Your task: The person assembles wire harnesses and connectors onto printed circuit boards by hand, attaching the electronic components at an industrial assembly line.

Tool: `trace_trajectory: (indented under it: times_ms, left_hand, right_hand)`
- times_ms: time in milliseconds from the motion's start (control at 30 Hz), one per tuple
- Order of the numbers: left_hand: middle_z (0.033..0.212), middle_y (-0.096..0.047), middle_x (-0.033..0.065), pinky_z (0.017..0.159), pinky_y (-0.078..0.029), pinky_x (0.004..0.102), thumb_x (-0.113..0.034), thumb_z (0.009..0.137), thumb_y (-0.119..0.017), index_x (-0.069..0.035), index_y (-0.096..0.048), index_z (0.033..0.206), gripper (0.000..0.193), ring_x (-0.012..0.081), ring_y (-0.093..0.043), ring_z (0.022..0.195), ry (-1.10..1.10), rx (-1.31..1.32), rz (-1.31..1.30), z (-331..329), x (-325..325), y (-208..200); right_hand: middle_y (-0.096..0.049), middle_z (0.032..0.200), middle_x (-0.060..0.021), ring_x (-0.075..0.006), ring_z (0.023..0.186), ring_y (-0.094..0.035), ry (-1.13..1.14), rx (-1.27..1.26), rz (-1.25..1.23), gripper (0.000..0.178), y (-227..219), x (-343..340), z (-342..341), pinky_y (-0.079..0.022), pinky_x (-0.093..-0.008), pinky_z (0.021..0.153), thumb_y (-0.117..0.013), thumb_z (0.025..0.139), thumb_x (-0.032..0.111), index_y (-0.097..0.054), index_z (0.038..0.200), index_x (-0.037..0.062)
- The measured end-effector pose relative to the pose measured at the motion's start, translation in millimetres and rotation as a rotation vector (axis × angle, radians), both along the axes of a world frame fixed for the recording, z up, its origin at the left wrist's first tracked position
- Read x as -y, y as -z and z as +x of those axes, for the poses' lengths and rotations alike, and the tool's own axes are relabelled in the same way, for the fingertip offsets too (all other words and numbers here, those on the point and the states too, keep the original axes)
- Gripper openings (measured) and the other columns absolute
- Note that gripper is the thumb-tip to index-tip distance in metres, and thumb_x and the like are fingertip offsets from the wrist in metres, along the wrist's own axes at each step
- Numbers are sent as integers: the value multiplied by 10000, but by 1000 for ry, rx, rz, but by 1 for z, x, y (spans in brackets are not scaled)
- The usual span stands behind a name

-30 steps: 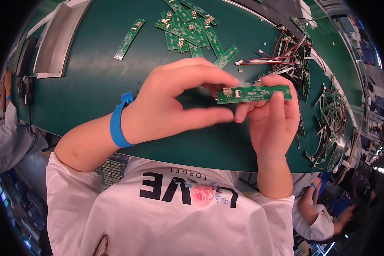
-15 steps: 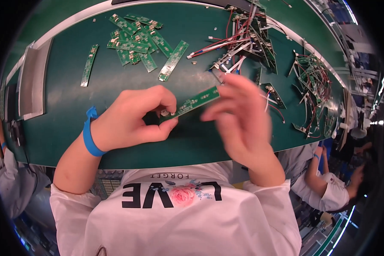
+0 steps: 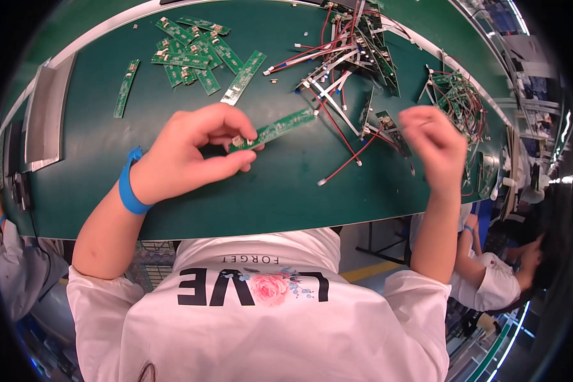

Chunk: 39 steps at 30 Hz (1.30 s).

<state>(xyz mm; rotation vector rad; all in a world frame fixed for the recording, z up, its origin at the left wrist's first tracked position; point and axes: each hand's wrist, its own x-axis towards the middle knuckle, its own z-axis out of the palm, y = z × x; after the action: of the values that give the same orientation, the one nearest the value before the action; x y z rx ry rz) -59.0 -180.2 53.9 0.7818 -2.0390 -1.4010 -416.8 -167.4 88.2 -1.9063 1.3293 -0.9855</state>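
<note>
My left hand (image 3: 204,141) pinches a narrow green circuit board (image 3: 280,129) by its near-left end, where pale connectors sit. The board slants up to the right above the table, its far end free. My right hand (image 3: 434,143) is off to the right, fingers curled together and slightly blurred; whatever they hold, if anything, is hidden. Just left of it lies a board with wires (image 3: 393,132). Red leads (image 3: 349,159) with white plugs stretch over the table between my hands.
A pile of bare green boards (image 3: 194,54) lies at the back left, and one single board (image 3: 127,89) left of it. Wired boards (image 3: 369,54) are heaped at the back right, a wire tangle (image 3: 458,105) beyond. A metal tray (image 3: 48,118) stands at the left edge.
My right hand has left the held board and moved right, its fingers curling. Red leads now lie across the table where none showed. My left hand keeps the board, shifted slightly up and left.
</note>
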Motion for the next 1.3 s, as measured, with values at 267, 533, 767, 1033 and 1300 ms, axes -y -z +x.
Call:
trace_trajectory:
  times_ms: [267,533,767,1033,1300]
  left_hand:
    - [982,-652,158,724,-534,253,59,841,-602,6,-515,999,188,165,-669,805,-165,-321,402,1,-8,-16]
    - [964,-613,120,734,-532,250,54,852,-610,32,-527,1008,178,158,-662,825,-281,-170,427,3,-7,-11]
    - [934,-591,66,632,-499,203,1,841,-648,25,-541,992,187,123,-656,767,-423,-324,378,-1,-7,-8]
    - [887,-594,56,647,-496,201,5,845,-641,22,-543,994,179,116,-650,771,-364,-300,457,-2,-8,-3]
    - [933,-606,80,789,-512,244,70,846,-598,34,-531,1016,186,148,-651,882,-108,-174,549,-3,-10,-8]
  right_hand:
    - [-691,849,-124,-57,571,-524,36,345,-430,210,-26,25,73,-399,-175,479,-525,852,-94,-661,1008,-56]
    - [-669,808,-55,-47,647,-569,94,180,-273,165,-4,32,88,-418,-158,542,-548,863,-68,-655,985,-38]
    - [-623,764,0,-17,602,-496,262,-178,285,128,-23,2,34,-372,-168,513,-562,891,26,-656,977,17]
    - [-501,842,-64,-235,803,-491,-314,-454,-169,225,-4,9,78,-412,-329,701,-673,729,-6,-683,941,71]
    - [-477,831,-51,-224,801,-474,-425,-543,-163,166,12,26,83,-400,-335,704,-706,721,9,-675,882,37]
